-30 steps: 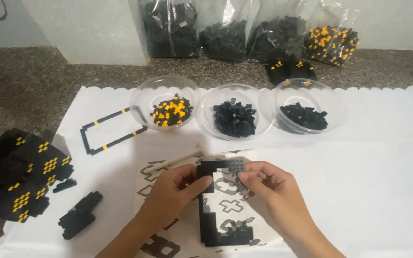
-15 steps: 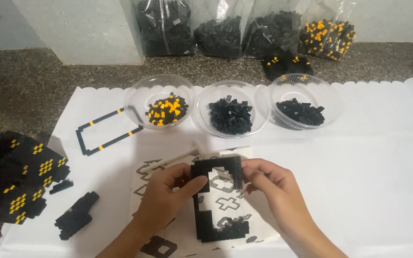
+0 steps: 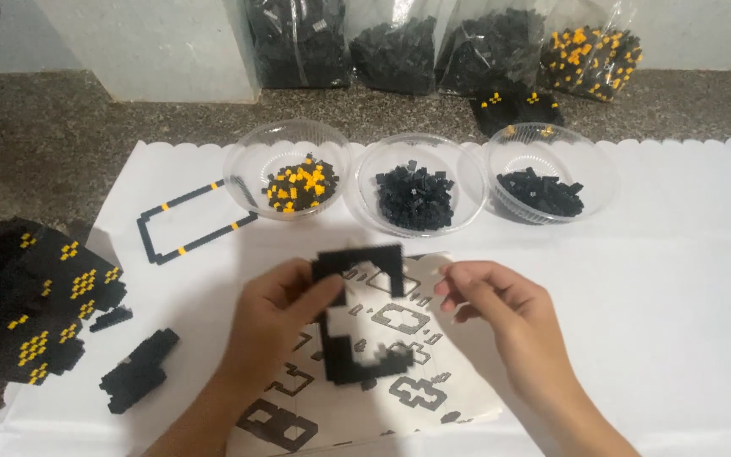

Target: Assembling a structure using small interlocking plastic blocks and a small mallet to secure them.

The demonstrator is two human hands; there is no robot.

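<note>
The left hand [image 3: 277, 317] has its grip closed on the left side of a black block frame [image 3: 353, 322], holding it just above a printed sheet [image 3: 416, 355] on the white cloth [image 3: 678, 296]. The right hand [image 3: 501, 305] is beside the frame's top right corner, fingers curled; whether they pinch anything I cannot tell. Beyond stand three clear bowls: black-and-yellow blocks [image 3: 298, 186], then black blocks [image 3: 416, 196] and [image 3: 541, 191]. A thin rectangular outline [image 3: 192, 222] lies at left.

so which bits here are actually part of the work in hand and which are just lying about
In use: left hand gripping black block frame; right hand beside it; pattern sheet.

Lying about: three bowls; yellow-dotted frame; bags; finished blocks.
</note>
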